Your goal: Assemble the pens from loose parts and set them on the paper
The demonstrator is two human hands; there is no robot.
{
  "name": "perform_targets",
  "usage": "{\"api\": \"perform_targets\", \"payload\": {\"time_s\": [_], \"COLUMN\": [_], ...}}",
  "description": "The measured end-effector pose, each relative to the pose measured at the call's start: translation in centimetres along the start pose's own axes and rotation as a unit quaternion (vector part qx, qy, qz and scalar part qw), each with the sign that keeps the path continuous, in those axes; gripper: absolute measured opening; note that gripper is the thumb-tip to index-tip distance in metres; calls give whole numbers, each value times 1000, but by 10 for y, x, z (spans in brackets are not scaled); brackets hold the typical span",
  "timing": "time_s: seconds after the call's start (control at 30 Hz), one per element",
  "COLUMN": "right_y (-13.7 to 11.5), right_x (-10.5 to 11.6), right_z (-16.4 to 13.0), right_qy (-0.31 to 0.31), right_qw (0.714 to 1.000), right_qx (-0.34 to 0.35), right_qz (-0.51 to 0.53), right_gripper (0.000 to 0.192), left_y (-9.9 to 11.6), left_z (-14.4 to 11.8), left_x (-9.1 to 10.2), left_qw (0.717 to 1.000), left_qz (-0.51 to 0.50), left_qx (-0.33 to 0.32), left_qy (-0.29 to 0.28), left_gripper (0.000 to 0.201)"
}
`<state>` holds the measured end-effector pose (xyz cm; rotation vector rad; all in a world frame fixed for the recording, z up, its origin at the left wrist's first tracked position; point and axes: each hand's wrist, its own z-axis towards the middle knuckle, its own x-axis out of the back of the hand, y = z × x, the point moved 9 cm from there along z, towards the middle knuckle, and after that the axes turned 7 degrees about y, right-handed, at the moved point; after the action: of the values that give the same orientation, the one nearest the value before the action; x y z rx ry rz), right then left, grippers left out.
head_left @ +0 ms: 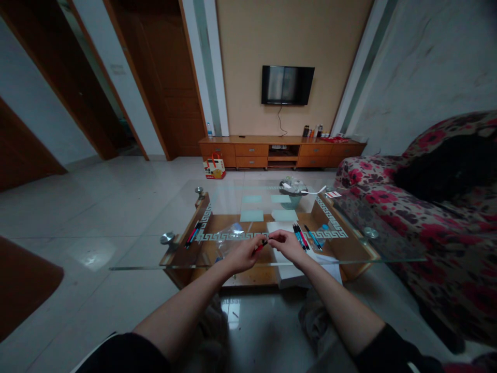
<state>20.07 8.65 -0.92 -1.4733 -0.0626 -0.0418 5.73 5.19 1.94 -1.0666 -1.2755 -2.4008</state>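
A few red and black pens point(193, 234) lie at the left of the clear glass coffee table point(155, 228). The left hand point(243, 254) pinches a slim red pen point(261, 246) over the near edge; the right hand point(286, 244) closes its fingertips on the pen's other end. More blue and black pens point(301, 237) lie just right.

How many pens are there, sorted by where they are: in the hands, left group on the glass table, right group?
Held between left hand and right hand, red pen: 1
Left pens on the glass table: about 3
Right pens: about 4, blurred
Total: about 8
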Motion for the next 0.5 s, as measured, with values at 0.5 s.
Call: {"api": "perform_targets", "payload": {"time_s": [0.5], "right_y": [-2], "right_x": [1], "right_z": [-1], "right_qy": [-3], "right_qw": [992], "right_qx": [46], "right_qz": [-119], "right_gripper": [31], "left_y": [7], "left_z": [0], "left_x": [4], "left_qw": [999], "left_qz": [33], "left_qx": [-23], "left_qy": [1], "left_gripper": [50]}}
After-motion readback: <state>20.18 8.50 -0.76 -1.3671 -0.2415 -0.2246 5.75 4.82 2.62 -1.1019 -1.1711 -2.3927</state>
